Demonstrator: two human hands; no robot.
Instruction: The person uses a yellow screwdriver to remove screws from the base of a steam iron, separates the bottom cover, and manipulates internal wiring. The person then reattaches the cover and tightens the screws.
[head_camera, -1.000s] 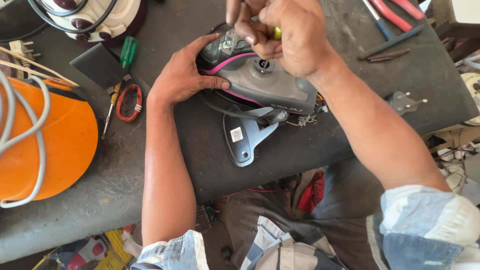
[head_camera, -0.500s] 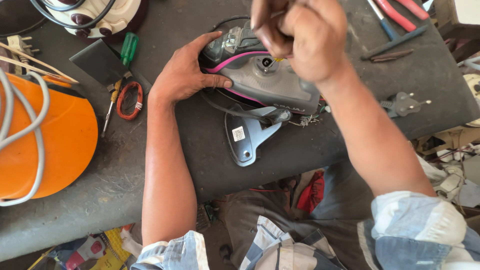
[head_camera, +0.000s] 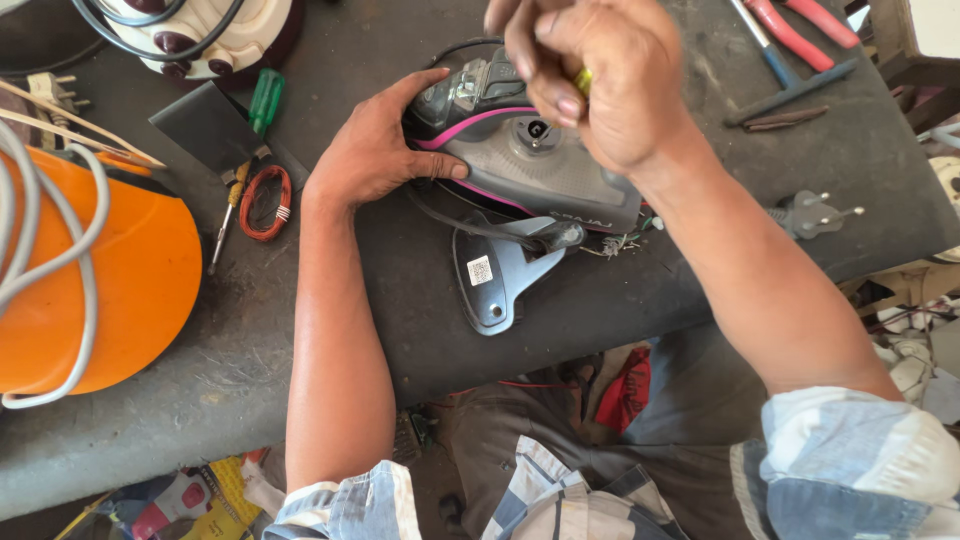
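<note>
Steadying the grey-and-pink plastic electric iron body (head_camera: 530, 160) on the dark worn surface (head_camera: 400, 300), the left hand (head_camera: 375, 150) presses its spread grip against the rear. The right hand (head_camera: 600, 75), risen since 1 s ago, pinches a yellow-handled tool (head_camera: 583, 80) above the central dial hole. A detached grey handle piece (head_camera: 497, 275) lies alongside.

Dark workbench (head_camera: 620, 310) — bearing iron (head_camera: 540, 165), orange dome (head_camera: 95, 290), screwdriver (head_camera: 262, 100), plug (head_camera: 812, 213), wire coil (head_camera: 265, 202).
</note>
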